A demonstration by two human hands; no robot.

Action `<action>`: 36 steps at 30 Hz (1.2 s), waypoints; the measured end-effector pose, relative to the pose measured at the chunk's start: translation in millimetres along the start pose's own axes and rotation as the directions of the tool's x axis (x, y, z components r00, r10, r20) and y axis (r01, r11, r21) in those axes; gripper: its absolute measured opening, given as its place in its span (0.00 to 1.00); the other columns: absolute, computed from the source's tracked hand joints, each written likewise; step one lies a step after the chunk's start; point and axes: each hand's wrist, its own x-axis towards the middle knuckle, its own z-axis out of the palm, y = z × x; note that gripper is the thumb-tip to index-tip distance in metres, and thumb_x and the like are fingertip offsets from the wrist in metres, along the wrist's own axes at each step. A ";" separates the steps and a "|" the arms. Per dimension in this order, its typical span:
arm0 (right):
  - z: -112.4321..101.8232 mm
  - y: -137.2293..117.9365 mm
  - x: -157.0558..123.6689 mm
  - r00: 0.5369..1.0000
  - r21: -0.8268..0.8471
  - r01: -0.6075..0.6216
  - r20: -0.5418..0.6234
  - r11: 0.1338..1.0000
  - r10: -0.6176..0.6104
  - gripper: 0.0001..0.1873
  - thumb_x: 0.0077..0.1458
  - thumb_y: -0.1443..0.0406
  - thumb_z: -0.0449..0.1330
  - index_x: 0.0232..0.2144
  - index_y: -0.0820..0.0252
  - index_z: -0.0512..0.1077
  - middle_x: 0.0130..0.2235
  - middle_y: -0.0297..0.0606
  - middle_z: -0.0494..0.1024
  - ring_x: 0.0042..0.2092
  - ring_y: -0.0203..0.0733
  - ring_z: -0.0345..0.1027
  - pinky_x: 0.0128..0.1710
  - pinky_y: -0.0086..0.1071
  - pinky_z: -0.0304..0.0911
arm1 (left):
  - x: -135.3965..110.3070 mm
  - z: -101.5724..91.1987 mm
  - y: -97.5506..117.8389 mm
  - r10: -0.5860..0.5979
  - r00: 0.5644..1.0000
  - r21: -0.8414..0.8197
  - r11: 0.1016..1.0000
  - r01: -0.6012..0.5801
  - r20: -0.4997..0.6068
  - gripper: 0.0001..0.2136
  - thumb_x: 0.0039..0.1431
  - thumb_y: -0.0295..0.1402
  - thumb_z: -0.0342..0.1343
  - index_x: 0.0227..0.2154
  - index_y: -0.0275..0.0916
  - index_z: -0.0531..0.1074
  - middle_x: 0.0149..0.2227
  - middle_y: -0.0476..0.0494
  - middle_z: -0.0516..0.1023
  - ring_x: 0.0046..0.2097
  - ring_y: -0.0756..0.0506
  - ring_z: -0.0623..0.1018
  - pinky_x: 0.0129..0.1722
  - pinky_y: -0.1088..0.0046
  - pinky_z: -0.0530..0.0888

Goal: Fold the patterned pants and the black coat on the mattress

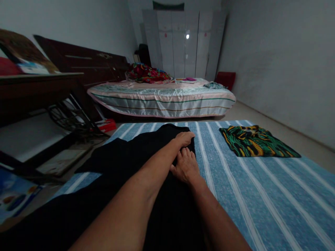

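Note:
A black garment [123,153] is spread over the near left of the blue striped bedding, with part of it reaching down towards me. My left hand [184,138] rests on its far right edge, fingers stretched out to the right; their undersides are hidden. Just nearer to me, my right hand [187,165] lies flat on the same garment, its fingers slightly spread and pointing away. To the right, apart from both hands, is a folded green, black and yellow patterned cloth [259,142].
The blue and white striped bedding [235,195] extends under the clothes. Beyond a gap stands another bed [162,101] with a red floral blanket [149,73]. A dark table [39,78] is at the left, with a red box [106,125] on the floor. A wardrobe [178,45] stands at the back.

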 end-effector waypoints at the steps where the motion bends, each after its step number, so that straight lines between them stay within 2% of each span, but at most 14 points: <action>1: -0.3 -0.5 -0.3 1.000 0.001 0.000 -0.002 1.000 0.000 0.38 0.55 0.50 0.49 0.60 0.71 0.56 0.61 0.57 0.56 0.63 0.59 0.44 0.59 0.49 0.38 | -0.4 -1.8 1.9 0.017 1.000 0.026 1.000 -0.017 0.001 0.15 0.59 0.25 0.47 0.45 0.46 0.70 0.50 0.47 0.73 0.50 0.46 0.72 0.46 0.72 0.68; 8: -5.1 -4.3 -3.2 0.998 0.008 0.019 -0.054 1.000 -0.019 0.35 0.55 0.50 0.49 0.57 0.68 0.61 0.59 0.54 0.59 0.59 0.59 0.49 0.58 0.49 0.42 | 13.2 -16.0 19.0 0.112 0.993 0.207 0.971 -0.119 0.044 0.12 0.58 0.22 0.46 0.32 0.35 0.75 0.42 0.35 0.77 0.51 0.38 0.71 0.47 0.60 0.66; 11: -6.1 -5.2 -3.9 0.997 0.000 0.011 -0.077 1.000 -0.010 0.32 0.56 0.51 0.48 0.54 0.67 0.64 0.57 0.55 0.62 0.57 0.58 0.52 0.56 0.49 0.45 | 23.3 -17.8 22.7 0.112 0.990 0.241 0.962 -0.129 0.082 0.10 0.55 0.20 0.49 0.32 0.33 0.76 0.40 0.32 0.77 0.48 0.37 0.73 0.44 0.62 0.69; 15: -5.5 -6.0 -3.6 0.996 -0.005 0.013 -0.089 1.000 -0.013 0.32 0.56 0.50 0.47 0.53 0.67 0.65 0.55 0.55 0.64 0.56 0.58 0.53 0.55 0.49 0.46 | 29.3 -24.6 24.0 0.112 0.984 0.259 0.955 -0.146 0.141 0.08 0.49 0.21 0.56 0.33 0.34 0.76 0.39 0.34 0.78 0.44 0.38 0.76 0.40 0.67 0.71; 19: -6.0 -7.3 -3.2 0.996 -0.016 -0.003 -0.086 1.000 0.002 0.34 0.56 0.48 0.46 0.54 0.69 0.65 0.55 0.57 0.64 0.56 0.60 0.52 0.55 0.50 0.45 | 28.2 -32.2 23.2 0.099 0.989 0.266 0.956 -0.126 0.113 0.11 0.52 0.23 0.54 0.39 0.37 0.74 0.42 0.36 0.78 0.46 0.40 0.76 0.42 0.68 0.71; 24: -5.7 -6.9 -3.4 0.997 -0.035 -0.037 -0.065 0.999 0.034 0.31 0.58 0.52 0.46 0.54 0.68 0.66 0.57 0.57 0.63 0.59 0.62 0.51 0.56 0.51 0.43 | 25.7 -23.6 23.0 0.094 0.993 0.243 0.964 -0.110 0.079 0.12 0.55 0.22 0.51 0.41 0.37 0.72 0.43 0.37 0.76 0.45 0.41 0.76 0.40 0.70 0.71; 28: -2.2 -4.7 -1.6 0.999 -0.060 -0.043 -0.003 0.997 0.043 0.32 0.58 0.55 0.47 0.60 0.67 0.59 0.62 0.57 0.55 0.62 0.65 0.44 0.57 0.54 0.39 | 23.8 -12.1 22.6 0.073 0.997 0.220 0.972 -0.077 0.027 0.12 0.58 0.22 0.47 0.41 0.36 0.71 0.44 0.37 0.75 0.46 0.42 0.76 0.40 0.71 0.72; 31: -1.6 -4.4 -0.9 0.997 -0.060 -0.063 0.034 0.996 0.065 0.32 0.58 0.56 0.47 0.61 0.66 0.56 0.63 0.56 0.53 0.63 0.67 0.41 0.57 0.57 0.37 | 22.0 -6.7 21.4 0.060 0.998 0.202 0.978 -0.055 -0.016 0.13 0.60 0.22 0.44 0.42 0.37 0.70 0.45 0.38 0.74 0.47 0.43 0.75 0.40 0.71 0.71; 36: -5.7 -7.2 -3.6 0.997 -0.012 -0.077 0.000 0.997 0.077 0.34 0.57 0.52 0.46 0.61 0.63 0.57 0.63 0.54 0.54 0.63 0.66 0.41 0.57 0.59 0.35 | 17.8 -2.0 15.0 0.060 0.996 0.169 0.985 -0.047 -0.073 0.15 0.57 0.20 0.44 0.46 0.36 0.65 0.48 0.38 0.71 0.45 0.43 0.75 0.39 0.71 0.72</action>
